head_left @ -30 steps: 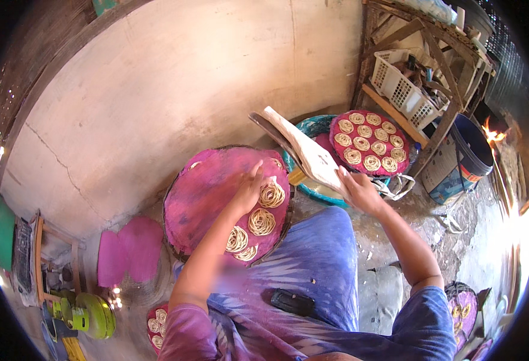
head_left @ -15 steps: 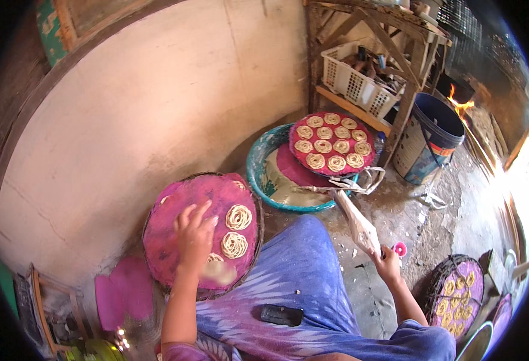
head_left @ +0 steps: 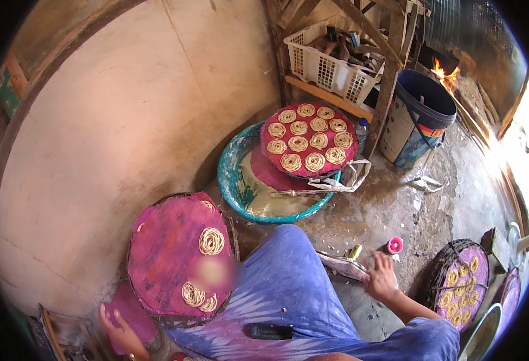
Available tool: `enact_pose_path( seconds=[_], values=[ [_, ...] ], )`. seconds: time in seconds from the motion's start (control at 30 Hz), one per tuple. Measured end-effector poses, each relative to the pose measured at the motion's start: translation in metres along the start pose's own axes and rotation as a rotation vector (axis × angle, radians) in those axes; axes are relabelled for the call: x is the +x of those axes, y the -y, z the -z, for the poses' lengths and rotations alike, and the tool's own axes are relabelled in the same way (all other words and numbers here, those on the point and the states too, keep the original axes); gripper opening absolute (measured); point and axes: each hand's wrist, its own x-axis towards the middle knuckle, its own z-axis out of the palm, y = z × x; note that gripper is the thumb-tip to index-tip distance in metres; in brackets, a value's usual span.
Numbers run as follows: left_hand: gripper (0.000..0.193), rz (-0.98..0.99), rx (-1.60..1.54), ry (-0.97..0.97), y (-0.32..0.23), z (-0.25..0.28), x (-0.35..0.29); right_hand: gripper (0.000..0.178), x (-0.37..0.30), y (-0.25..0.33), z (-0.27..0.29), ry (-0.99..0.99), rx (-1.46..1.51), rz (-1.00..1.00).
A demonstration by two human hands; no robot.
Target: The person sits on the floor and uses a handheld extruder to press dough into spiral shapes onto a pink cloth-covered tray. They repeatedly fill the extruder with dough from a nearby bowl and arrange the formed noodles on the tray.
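Note:
My left hand (head_left: 120,332) is low at the left, fingers spread, holding nothing, over a pink sheet (head_left: 135,310) on the floor. Beside my knee leans a round tray (head_left: 165,259) with a magenta cover. Several coiled pale dough rings (head_left: 211,241) lie on it; a blurred patch hides part of its right side. My right hand (head_left: 382,278) is beyond my other knee, fingers stretched out. Beneath or against its fingers is a long pale object (head_left: 342,265), partly hidden by my knee; its kind is unclear. A small yellowish piece (head_left: 355,252) and a pink ring-shaped thing (head_left: 395,245) lie close by.
A second magenta tray of coils (head_left: 308,142) rests over a teal basin (head_left: 231,201). Behind stand a blue bucket (head_left: 418,120) and a white basket (head_left: 321,63) on a wooden rack. Flames (head_left: 446,75) burn at back right. Another coil tray (head_left: 461,286) sits far right.
My left hand has left the magenta tray and moved down and left. My right hand has lowered the long pale object toward the floor, its fingers now loosened. The view has shifted slightly.

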Motion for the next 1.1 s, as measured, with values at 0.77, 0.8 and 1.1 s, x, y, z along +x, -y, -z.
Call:
enact_pose_path(
  seconds=[0.77,0.8,1.1],
  values=[
    [0.044,0.475,0.677,0.859,0.115,-0.025,-0.070,0.029,0.438,-0.175,0.070,-0.313,-0.208,-0.167],
    [0.045,0.479,0.687,0.881,0.116,-0.024,-0.072,0.029,0.444,-0.178,0.066,-0.286,-0.293,-0.143],
    [0.048,0.456,0.734,0.988,0.135,-0.011,-0.079,0.023,0.434,-0.195,0.065,-0.090,-0.151,-0.246]
  ],
)
